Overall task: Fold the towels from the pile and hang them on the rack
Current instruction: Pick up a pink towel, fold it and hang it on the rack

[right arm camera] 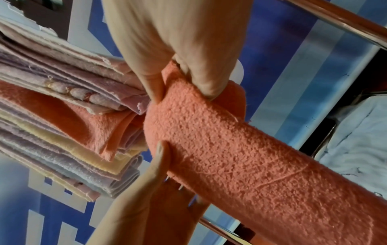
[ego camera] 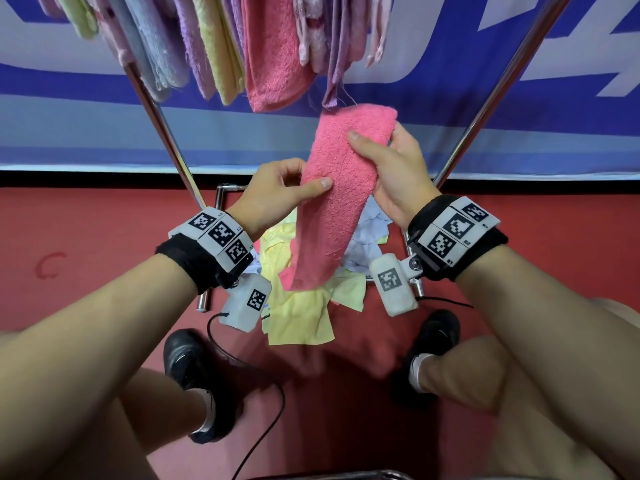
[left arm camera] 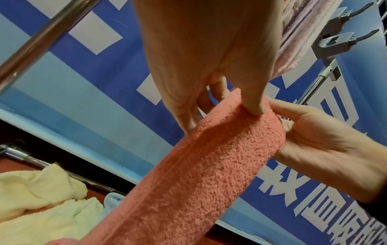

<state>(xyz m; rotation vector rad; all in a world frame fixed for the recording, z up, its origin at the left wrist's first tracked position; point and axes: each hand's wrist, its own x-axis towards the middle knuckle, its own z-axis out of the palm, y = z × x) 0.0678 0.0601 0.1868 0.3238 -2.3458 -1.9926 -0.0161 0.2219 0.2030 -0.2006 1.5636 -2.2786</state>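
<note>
Held towel (ego camera: 341, 188) between left hand (ego camera: 273, 192) and right hand (ego camera: 394, 174), below hung towels (ego camera: 221, 46) on rack (ego camera: 162, 129), above pile (ego camera: 298, 306) on floor (ego camera: 86, 254).

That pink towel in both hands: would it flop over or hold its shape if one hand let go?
Probably floppy: the pink towel hangs limp below the left hand and right hand. Likely light, since thumb-and-finger pinches carry it. Its fuzzy terry surface looks grippy rather than slippery, so it should drape over the rack like the hung towels.
</note>
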